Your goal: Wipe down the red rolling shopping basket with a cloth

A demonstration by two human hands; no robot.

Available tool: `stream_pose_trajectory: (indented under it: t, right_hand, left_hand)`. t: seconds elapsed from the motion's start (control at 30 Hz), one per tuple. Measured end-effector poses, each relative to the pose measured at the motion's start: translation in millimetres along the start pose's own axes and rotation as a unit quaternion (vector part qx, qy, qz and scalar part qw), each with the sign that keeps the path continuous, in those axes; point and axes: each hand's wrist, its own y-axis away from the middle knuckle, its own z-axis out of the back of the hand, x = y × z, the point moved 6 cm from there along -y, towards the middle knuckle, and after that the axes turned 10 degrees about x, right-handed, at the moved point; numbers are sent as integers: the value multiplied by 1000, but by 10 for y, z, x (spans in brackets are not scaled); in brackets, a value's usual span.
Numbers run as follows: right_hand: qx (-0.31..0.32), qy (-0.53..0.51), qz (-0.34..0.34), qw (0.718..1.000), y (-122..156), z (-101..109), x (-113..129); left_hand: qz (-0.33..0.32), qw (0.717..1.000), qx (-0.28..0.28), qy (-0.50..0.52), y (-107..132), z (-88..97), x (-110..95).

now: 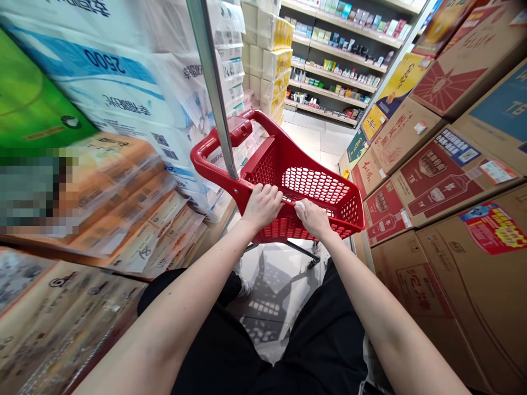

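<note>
Red shopping cart (296, 151) beside stacked cartons (438, 175), left hand (263, 206) and right hand (315, 219) clamped on its near side.

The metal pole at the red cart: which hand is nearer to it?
Left. The left hand grips the near rim of the red cart, close to the foot of the metal pole; the right hand is farther along that rim.

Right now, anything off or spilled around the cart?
No spill or damage visible. One oddity: the left hand and right hand grip the cart along its side, not by its handle.
</note>
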Motion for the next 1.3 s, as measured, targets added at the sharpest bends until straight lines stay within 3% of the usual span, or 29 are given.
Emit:
stream_pose_trajectory:
  t: [0.5, 0.6, 0.73, 0.8, 1.07, 1.13, 1.3]
  right_hand:
    - [58, -117, -63, 989, -372, -60, -269]
    - [17, -89, -63, 994, -324, -48, -235]
    - [-85, -34, -57, 994, -190, -15, -120]
    - [-93, -29, -63, 993, -190, -23, -112]
    - [57, -108, -68, 990, -531, -27, -322]
    - [39, -100, -81, 991, -510, -18, -333]
    - [-73, -44, -67, 994, -299, -14, -207]
  left_hand:
    - [-4, 1000, -4, -14, -101, -18, 0]
    - [-1, 1000, -5, -7, -157, -46, 5]
    - [3, 1000, -4, -1, -208, -63, -7]
    - [6, 1000, -2, -5, -220, -67, -16]
    - [9, 1000, 2, -30, -286, -104, -43]
    - [7, 999, -1, -31, -309, -109, -49]
    - [7, 1000, -4, -15, -341, -115, -54]
